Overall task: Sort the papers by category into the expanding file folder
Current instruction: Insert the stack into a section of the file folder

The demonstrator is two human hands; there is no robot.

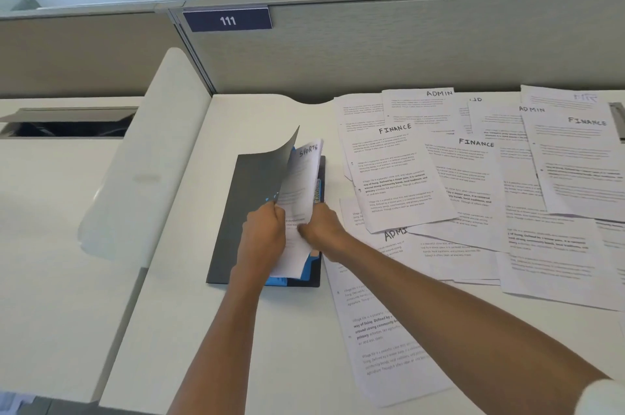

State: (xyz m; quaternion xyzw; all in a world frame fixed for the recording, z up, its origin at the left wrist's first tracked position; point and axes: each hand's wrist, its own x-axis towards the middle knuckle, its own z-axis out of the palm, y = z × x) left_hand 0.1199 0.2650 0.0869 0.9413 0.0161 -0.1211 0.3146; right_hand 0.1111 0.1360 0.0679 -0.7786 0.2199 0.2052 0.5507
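The white sheet marked SPORTS (304,174) was pinched by the right hand (321,228), long axis 6-to-12 o'clock, and stood in the dark grey expanding file folder (241,211), gripped open at 9 o'clock by the left hand (262,235).

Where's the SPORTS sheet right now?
Head view, left of centre: the SPORTS sheet stands in the open grey folder, gripped by the left hand and right hand, just left of the nearest FINANCE sheet.
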